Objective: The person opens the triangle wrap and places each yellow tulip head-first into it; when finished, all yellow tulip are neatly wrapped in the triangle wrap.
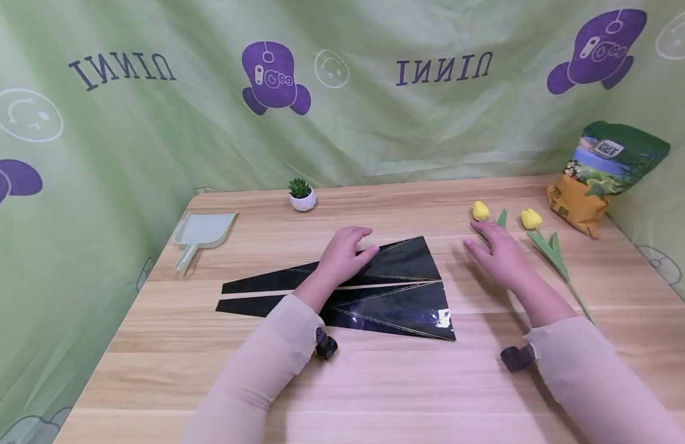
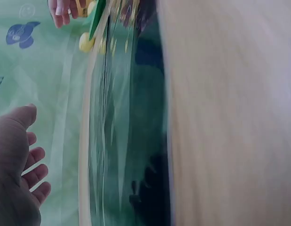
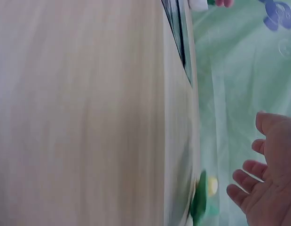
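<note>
Two glossy black tapered plastic sleeves [image 1: 400,308] with thin gold lines lie side by side on the table, wide ends to the right. Over the far sleeve [image 1: 411,259] is my left hand [image 1: 342,256], holding nothing; the left wrist view shows its fingers loosely bent, above the shiny plastic [image 2: 147,117]. My right hand [image 1: 503,262] is raised over the table by two yellow artificial tulips, its fingers relaxed with nothing in them. It partly covers the left tulip [image 1: 480,211]; the right tulip [image 1: 531,219] shows its green leaves and long stem.
A pale dustpan [image 1: 205,229] lies at the left edge of the wooden table [image 1: 375,394]. A small succulent in a white pot [image 1: 303,200] stands at the back. At the back right leans a green and orange bag [image 1: 603,176]. Printed green cloth [image 1: 364,135] hangs behind.
</note>
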`<action>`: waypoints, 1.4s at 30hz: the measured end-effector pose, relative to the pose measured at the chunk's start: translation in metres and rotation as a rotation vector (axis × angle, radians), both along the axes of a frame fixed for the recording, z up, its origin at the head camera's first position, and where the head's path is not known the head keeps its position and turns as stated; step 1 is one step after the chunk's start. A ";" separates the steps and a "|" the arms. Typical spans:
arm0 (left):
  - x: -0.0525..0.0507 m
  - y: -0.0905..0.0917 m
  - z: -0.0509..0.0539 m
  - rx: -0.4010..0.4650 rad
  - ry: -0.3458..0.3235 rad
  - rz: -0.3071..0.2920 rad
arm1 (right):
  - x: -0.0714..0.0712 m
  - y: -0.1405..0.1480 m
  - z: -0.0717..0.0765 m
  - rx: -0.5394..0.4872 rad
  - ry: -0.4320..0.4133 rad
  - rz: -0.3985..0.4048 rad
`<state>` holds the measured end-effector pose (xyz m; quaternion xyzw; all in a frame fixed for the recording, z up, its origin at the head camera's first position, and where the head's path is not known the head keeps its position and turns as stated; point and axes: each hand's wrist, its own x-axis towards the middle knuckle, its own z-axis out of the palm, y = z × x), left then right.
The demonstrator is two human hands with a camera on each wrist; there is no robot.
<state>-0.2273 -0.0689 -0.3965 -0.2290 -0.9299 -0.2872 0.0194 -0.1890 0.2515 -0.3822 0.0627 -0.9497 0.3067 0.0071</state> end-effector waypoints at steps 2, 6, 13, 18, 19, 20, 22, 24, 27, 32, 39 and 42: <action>0.000 0.007 -0.002 0.017 -0.021 -0.016 | 0.002 0.009 0.000 -0.014 -0.009 -0.027; 0.002 0.020 -0.007 0.020 -0.080 -0.033 | 0.004 0.028 0.001 -0.033 -0.052 -0.062; 0.005 0.039 -0.016 -0.031 -0.121 -0.057 | 0.002 0.055 -0.002 -0.041 -0.156 -0.112; 0.005 0.044 -0.023 -0.046 -0.120 -0.049 | -0.001 0.065 -0.006 -0.005 -0.233 -0.114; 0.005 0.044 -0.025 -0.046 -0.117 -0.045 | -0.002 0.066 -0.006 0.003 -0.250 -0.115; 0.005 0.044 -0.027 -0.048 -0.111 -0.039 | -0.003 0.067 -0.007 0.009 -0.268 -0.116; 0.006 0.044 -0.030 -0.047 -0.099 -0.027 | -0.004 0.068 -0.007 0.019 -0.298 -0.116; 0.006 0.044 -0.033 -0.044 -0.086 -0.017 | -0.005 0.069 -0.008 0.021 -0.312 -0.115; 0.007 0.045 -0.036 -0.043 -0.080 -0.007 | -0.007 0.069 -0.011 0.028 -0.310 -0.104; 0.008 0.045 -0.037 -0.044 -0.078 0.000 | -0.010 0.068 -0.015 0.058 -0.299 -0.104; 0.008 0.048 -0.036 -0.030 -0.060 -0.015 | -0.011 0.066 -0.016 0.066 -0.299 -0.127; 0.008 0.048 -0.038 -0.024 -0.051 -0.011 | -0.010 0.065 -0.015 0.065 -0.295 -0.137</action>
